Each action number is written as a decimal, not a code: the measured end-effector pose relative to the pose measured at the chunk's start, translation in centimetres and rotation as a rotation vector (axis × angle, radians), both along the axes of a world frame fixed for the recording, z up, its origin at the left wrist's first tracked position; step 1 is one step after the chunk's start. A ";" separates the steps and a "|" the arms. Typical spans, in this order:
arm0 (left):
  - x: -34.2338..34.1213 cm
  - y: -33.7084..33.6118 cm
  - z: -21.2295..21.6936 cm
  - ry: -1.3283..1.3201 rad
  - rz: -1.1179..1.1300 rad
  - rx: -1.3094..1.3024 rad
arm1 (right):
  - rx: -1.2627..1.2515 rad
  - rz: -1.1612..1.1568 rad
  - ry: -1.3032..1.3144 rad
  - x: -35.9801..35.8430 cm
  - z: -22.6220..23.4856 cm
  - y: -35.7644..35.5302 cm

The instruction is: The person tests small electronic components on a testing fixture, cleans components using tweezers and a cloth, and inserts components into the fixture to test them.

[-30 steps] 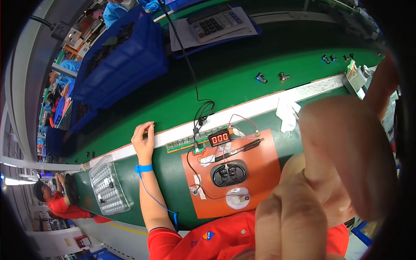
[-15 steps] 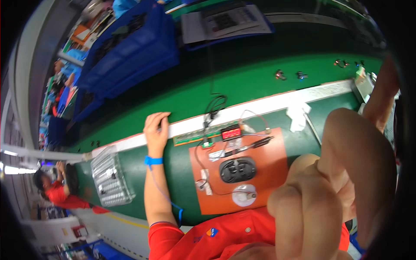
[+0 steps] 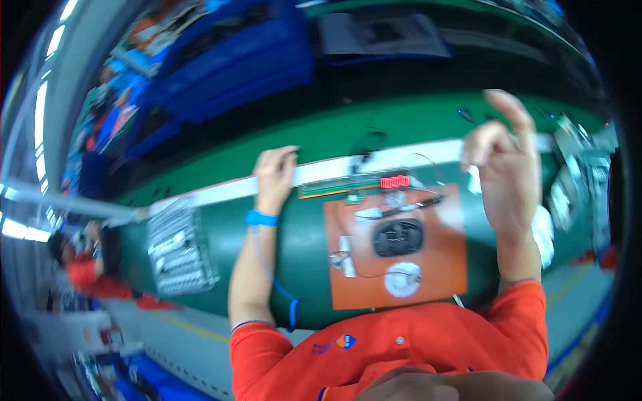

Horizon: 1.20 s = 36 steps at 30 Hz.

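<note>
**Left hand parked at the board strip, right hand raised and empty**

- Left hand (image 3: 274, 175): lies flat on the worktop (image 3: 301, 247), fingers loosely spread, fingertips at the white edge strip (image 3: 321, 170). Holds nothing. Blue wrist strap (image 3: 261, 218) on the wrist, its blue cord (image 3: 277, 287) trailing back toward the body.
- Right hand (image 3: 498, 160): lifted off the worktop, index finger pointing up, other fingers half curled. Nothing visible in it. It hangs above the right edge of the orange mat (image 3: 394, 247), not touching it.
- Green circuit board (image 3: 334, 187): long narrow strip, long axis running left-right along the white edge strip. Its left end sits just beside the left hand's fingertips, so the left hand is clearly the nearer one. The right end meets the red digit display (image 3: 394, 181).
- On the orange mat: black oval fixture (image 3: 398, 238) in the middle, white round disc (image 3: 402, 279) below it, a small white part (image 3: 346, 254) at left, thin wires between. A dark pen-like tool (image 3: 418, 204) lies angled just under the display; blur makes its kind hard to tell.
- Key relation: board lies to the right of the left hand and to the left of and below the right hand; its long axis points from one hand toward the other.
- Elsewhere: grey ribbed tray (image 3: 179, 244) well apart at far left, blue crates (image 3: 227, 60) behind the green belt, another person in red (image 3: 83, 271) at the left rim.
</note>
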<state>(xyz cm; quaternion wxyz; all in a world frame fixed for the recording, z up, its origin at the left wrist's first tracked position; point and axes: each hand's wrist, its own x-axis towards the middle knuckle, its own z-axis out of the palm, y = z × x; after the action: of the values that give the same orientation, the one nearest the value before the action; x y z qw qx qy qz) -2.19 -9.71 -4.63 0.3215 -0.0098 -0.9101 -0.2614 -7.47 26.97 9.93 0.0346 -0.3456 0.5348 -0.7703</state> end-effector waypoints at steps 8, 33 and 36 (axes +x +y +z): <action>0.1 -1.0 0.6 -0.121 -0.032 0.212 | 1.190 -0.669 0.420 -1.0 -8.6 12.1; 0.2 0.8 1.0 -0.167 -0.093 0.095 | 1.734 -0.519 0.445 -2.8 -2.4 15.0; -0.1 0.6 1.0 -0.178 -0.084 0.111 | 1.780 -0.485 0.337 -1.8 -1.5 15.5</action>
<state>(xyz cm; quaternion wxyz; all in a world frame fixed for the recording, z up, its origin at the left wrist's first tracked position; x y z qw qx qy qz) -2.29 -9.11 -3.64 0.2282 -0.0069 -0.9180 -0.3243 -9.32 42.49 8.45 0.0470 -0.1782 0.9829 -0.0039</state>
